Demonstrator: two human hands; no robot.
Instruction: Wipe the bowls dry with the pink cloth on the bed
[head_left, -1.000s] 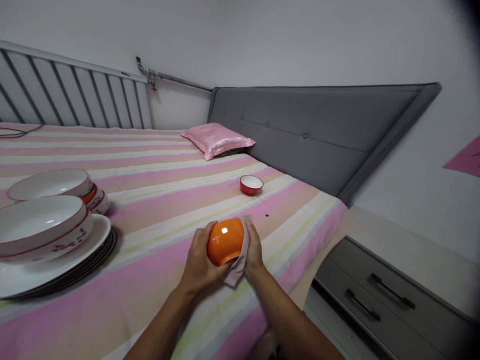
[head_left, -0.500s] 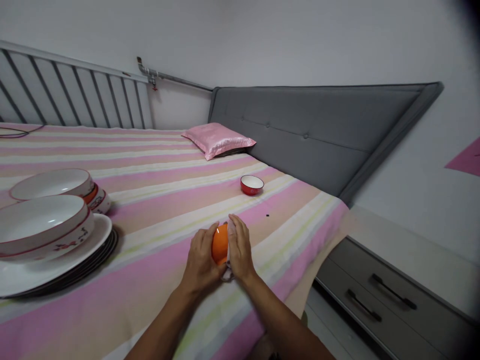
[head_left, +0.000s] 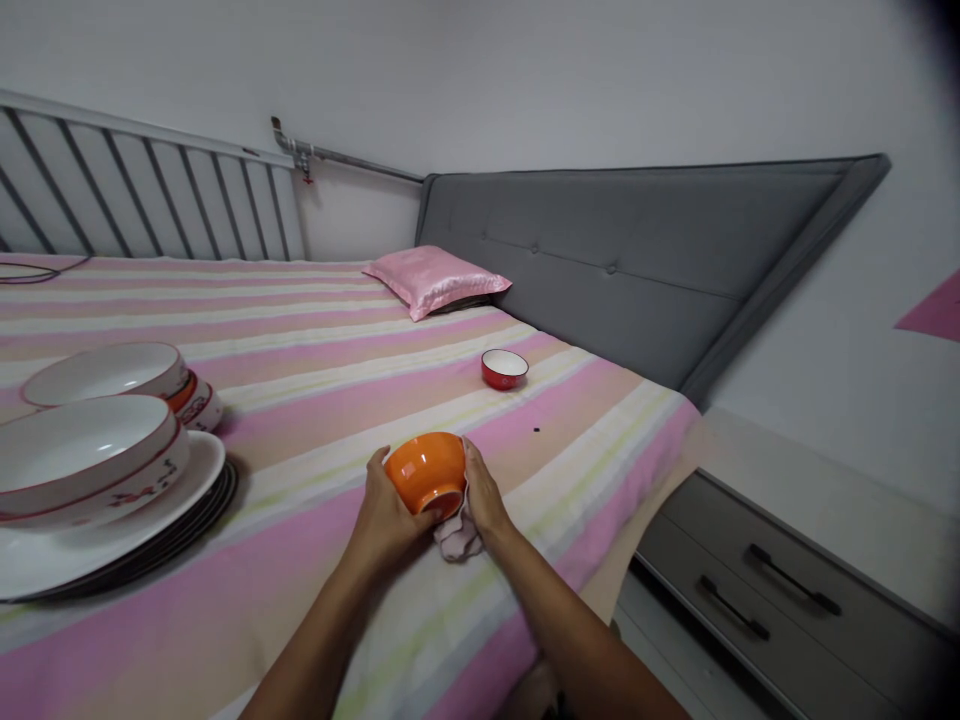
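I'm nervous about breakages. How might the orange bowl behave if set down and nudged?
The orange bowl looks smooth and glossy, so it may slip, even against the cloth. That shine suggests glazed ceramic, probably stiff and apt to chip. Its rounded wall could let it rock or roll if laid sideways on the striped sheet.

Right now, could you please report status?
Left hand gripping orange bowl; right hand holding pale cloth against it. Orange bowl tilted. Red bowl apart, untouched.
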